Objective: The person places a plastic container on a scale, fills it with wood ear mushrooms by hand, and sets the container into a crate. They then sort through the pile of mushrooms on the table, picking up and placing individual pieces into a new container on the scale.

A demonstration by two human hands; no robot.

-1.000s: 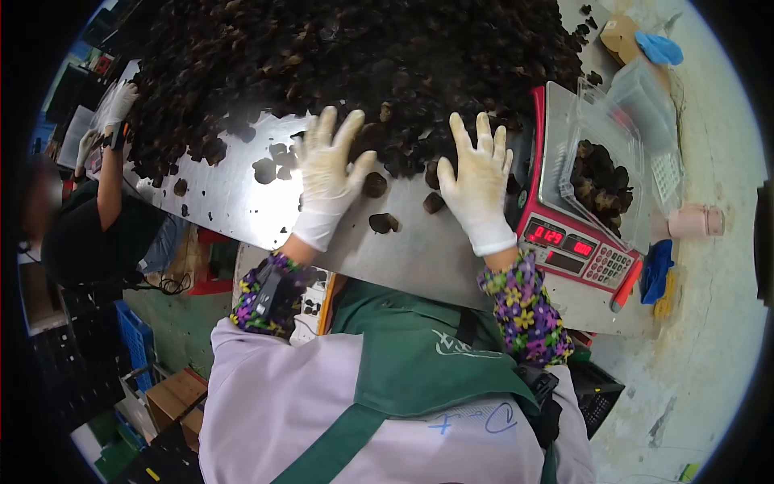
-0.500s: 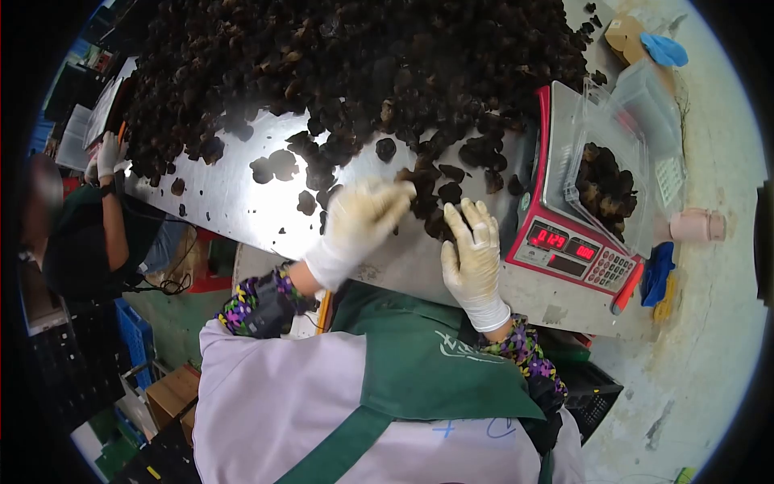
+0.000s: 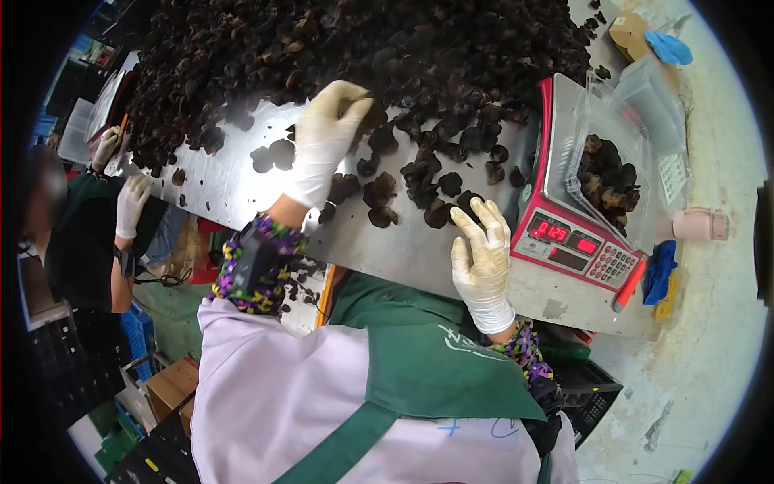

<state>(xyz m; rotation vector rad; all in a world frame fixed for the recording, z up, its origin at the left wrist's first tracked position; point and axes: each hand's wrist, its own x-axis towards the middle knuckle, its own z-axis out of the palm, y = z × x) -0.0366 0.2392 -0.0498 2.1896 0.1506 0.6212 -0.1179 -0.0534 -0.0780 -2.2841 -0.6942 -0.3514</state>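
My left hand (image 3: 329, 133), in a pale glove, reaches to the near edge of a large heap of dark wood ear mushrooms (image 3: 347, 48). Its fingers are closed in a pinch, with a dark mushroom (image 3: 368, 119) at the fingertips. Over the metal table (image 3: 395, 250), my right hand (image 3: 484, 254) is gloved too, fingers stretched and apart, holding nothing. Its fingertips are beside a loose mushroom (image 3: 438, 214). Several single mushrooms lie scattered between both hands. Right of them stands a red scale (image 3: 556, 250) bearing a clear plastic box (image 3: 645, 206) with mushrooms inside; its display reads 0.129.
Stacked clear boxes (image 3: 657, 105) stand behind the scale. A red-handled tool (image 3: 629, 286) lies by its front corner, with a blue cloth (image 3: 659, 274) and a pink cup (image 3: 700, 223) farther right. At the left, a co-worker's gloved hands (image 3: 131, 206) are at the table.
My left hand has moved up and left, from the loose mushrooms to the heap's edge. Mushrooms formerly under it now show on the table. My right hand has shifted slightly right and down.
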